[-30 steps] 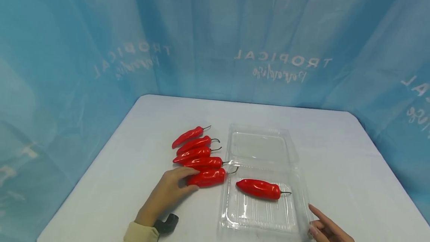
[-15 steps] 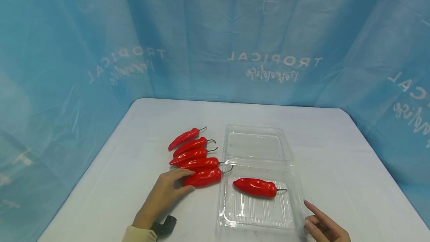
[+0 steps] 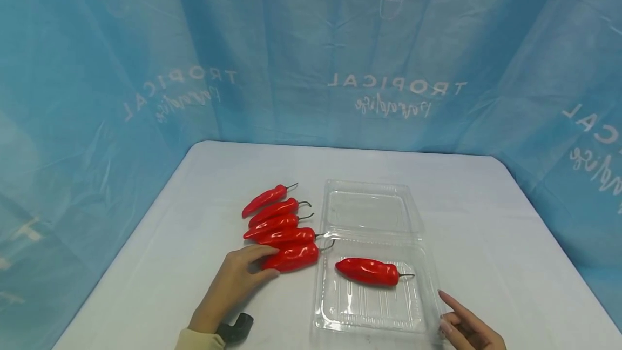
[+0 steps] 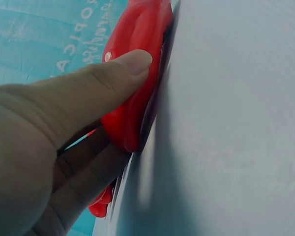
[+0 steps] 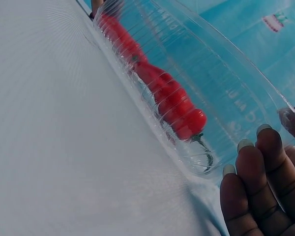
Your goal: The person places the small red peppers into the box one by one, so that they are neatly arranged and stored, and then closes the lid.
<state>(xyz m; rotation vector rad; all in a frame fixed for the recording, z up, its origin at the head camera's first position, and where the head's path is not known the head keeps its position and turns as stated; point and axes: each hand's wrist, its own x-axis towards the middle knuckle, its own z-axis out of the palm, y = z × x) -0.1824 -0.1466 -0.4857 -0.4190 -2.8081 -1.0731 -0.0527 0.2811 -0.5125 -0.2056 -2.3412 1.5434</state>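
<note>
In the head view my left hand [image 3: 238, 280] holds the nearest red chili pepper [image 3: 293, 258] of a row by its pointed end. The left wrist view shows the thumb [image 4: 113, 69] on that pepper's side, with fingers curled beneath it. It lies at table level. My right hand [image 3: 471, 323] grips the right edge of an open clear plastic clamshell container [image 3: 379, 328], its fingertips [image 5: 250, 157] at the wall in the right wrist view. One red pepper [image 3: 367, 271] lies inside the container's base, stem to the right.
More red peppers [image 3: 274, 224] lie side by side beyond the held one, stems toward the container. The container's lid [image 3: 366, 209] lies folded back flat, farther away. A white table [image 3: 486, 220] carries everything, with a printed blue curtain [image 3: 311, 42] around it.
The view shifted slightly at first, moving everything a little left in the picture. Both hands stay on the same pepper and container edge, with no clear motion of their own.
</note>
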